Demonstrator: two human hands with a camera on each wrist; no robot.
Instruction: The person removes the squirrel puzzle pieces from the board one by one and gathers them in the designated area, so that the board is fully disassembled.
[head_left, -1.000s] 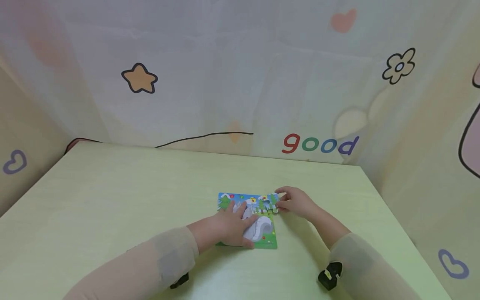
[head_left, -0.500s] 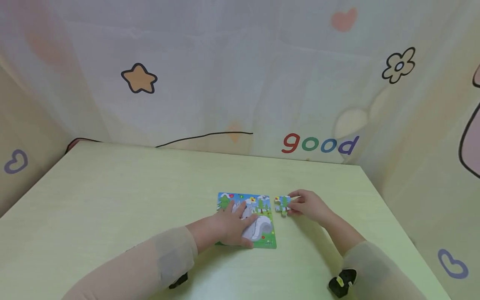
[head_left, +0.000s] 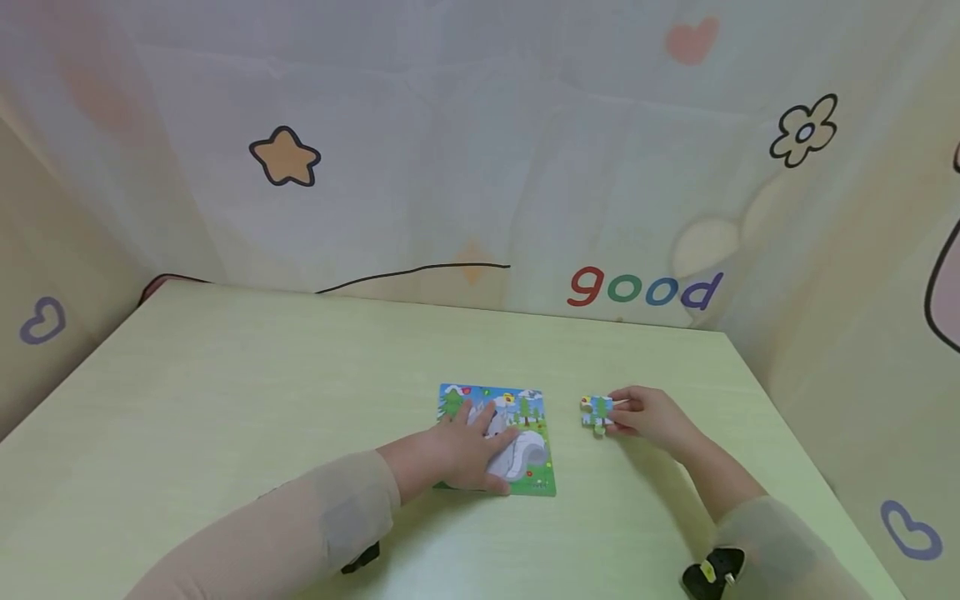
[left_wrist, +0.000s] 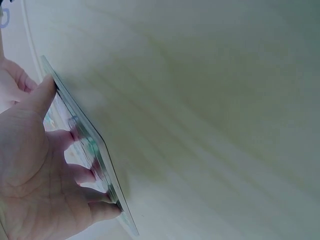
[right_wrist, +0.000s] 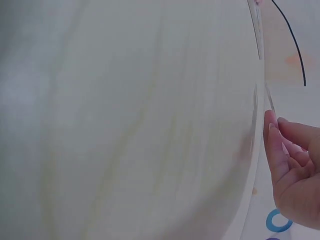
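A colorful jigsaw puzzle board (head_left: 542, 467), showing a grey-white animal among trees and flowers, lies flat on the table. My left hand (head_left: 468, 454) rests on it with fingers spread, hiding part of the picture. In the left wrist view, the fingertips of that hand (left_wrist: 42, 165) touch the board near its rim. To the right of the board, my right hand (head_left: 656, 417) pinches a jigsaw piece (head_left: 598, 412) printed with a green tree on blue. Seen from the right wrist, the piece (right_wrist: 270, 99) appears edge-on between thumb and fingers, held above the tabletop.
The pale table (head_left: 262, 392) extends on all sides of the board. A fabric backdrop (head_left: 420, 167) printed with a star, a flower and the word "good" rises behind it and along both sides.
My right hand has drawn the jigsaw piece off the board's upper right area and carried it rightward, leaving a gap between them. The left hand has stayed on the board.
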